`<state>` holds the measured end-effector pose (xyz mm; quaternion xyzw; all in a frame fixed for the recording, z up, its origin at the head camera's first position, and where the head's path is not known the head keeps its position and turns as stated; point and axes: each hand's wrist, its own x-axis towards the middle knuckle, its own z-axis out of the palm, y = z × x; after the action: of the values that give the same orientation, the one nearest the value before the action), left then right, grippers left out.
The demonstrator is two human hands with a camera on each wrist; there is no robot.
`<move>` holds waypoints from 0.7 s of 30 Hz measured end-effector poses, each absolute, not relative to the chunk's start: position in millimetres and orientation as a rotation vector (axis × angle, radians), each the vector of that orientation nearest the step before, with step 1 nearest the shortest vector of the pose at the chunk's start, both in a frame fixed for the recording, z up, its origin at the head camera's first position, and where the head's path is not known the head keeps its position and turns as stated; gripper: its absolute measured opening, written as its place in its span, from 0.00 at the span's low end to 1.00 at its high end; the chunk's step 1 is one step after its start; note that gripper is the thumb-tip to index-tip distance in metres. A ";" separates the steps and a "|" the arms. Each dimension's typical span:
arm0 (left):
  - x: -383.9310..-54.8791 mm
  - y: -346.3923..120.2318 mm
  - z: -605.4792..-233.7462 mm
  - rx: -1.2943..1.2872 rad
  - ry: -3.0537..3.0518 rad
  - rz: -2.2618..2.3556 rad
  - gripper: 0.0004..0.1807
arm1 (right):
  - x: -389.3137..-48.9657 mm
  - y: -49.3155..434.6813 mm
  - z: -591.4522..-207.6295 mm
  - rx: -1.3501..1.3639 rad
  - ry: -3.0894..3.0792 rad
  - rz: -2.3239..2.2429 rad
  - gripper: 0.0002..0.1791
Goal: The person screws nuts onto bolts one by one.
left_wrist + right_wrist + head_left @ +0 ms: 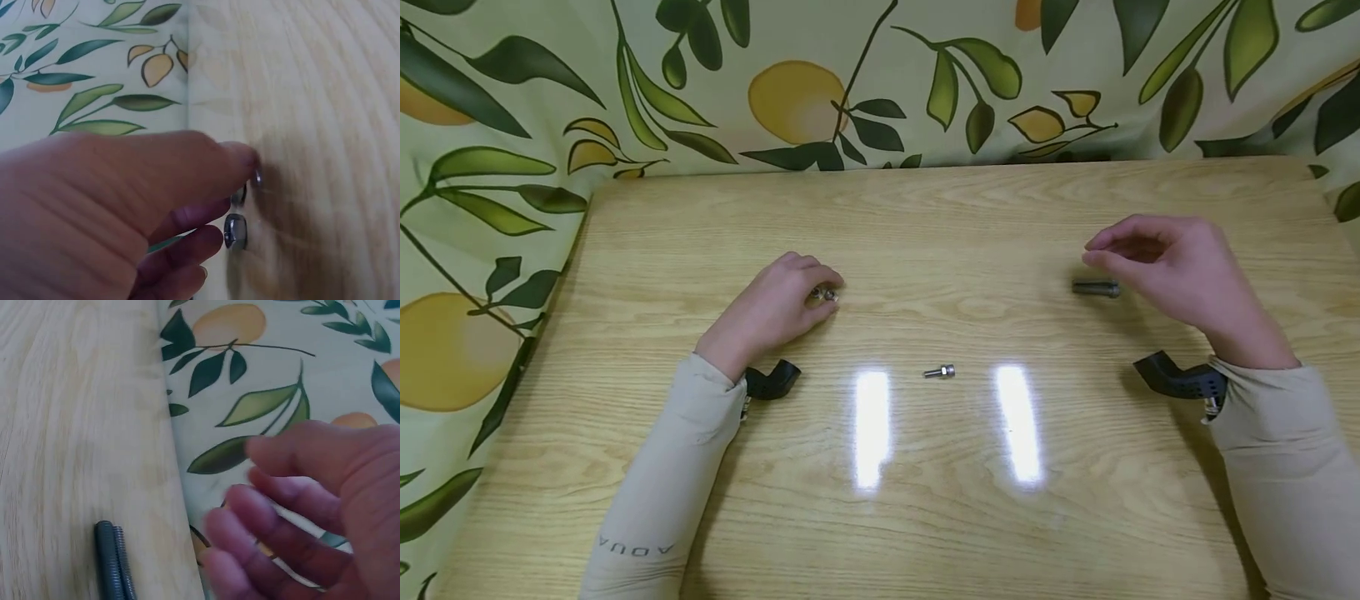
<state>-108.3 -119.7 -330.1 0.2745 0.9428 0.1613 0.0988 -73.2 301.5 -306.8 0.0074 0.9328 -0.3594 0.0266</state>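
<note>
At the left of the table in the head view, my left hand (775, 302) reaches down over several small shiny metal nuts (830, 294). In the left wrist view one nut (235, 231) lies close to the fingertips, and others are partly hidden behind the thumb. Thumb and forefinger stand apart around them. My right hand (1180, 262) hovers loosely bent, holding nothing, just above and beside some dark bolts (1094, 287). Two of these threaded bolts (109, 559) lie side by side in the right wrist view.
A small bolt with a nut on it (940, 372) lies mid-table between the hands. The wooden table (925, 533) shows two bright light reflections. A leaf-and-fruit cloth (880, 75) borders its far and left edges. Black wrist mounts (772, 381) stick out from both sleeves.
</note>
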 end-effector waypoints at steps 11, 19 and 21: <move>-108.6 -117.1 -336.4 0.865 2.854 0.527 0.10 | -75.8 318.5 -306.1 -0.080 2.946 -0.677 0.13; -103.3 -108.6 -339.0 0.894 2.923 0.636 0.11 | -79.2 322.8 -309.0 -0.140 2.916 -0.441 0.08; -100.8 -105.7 -340.1 0.894 2.911 0.686 0.11 | -80.5 324.2 -310.9 -0.147 2.894 -0.404 0.08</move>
<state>-100.8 -105.7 -340.1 0.2866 0.9325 0.2198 0.0102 -80.5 324.2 -310.9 -0.0500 0.9834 -0.1373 0.1079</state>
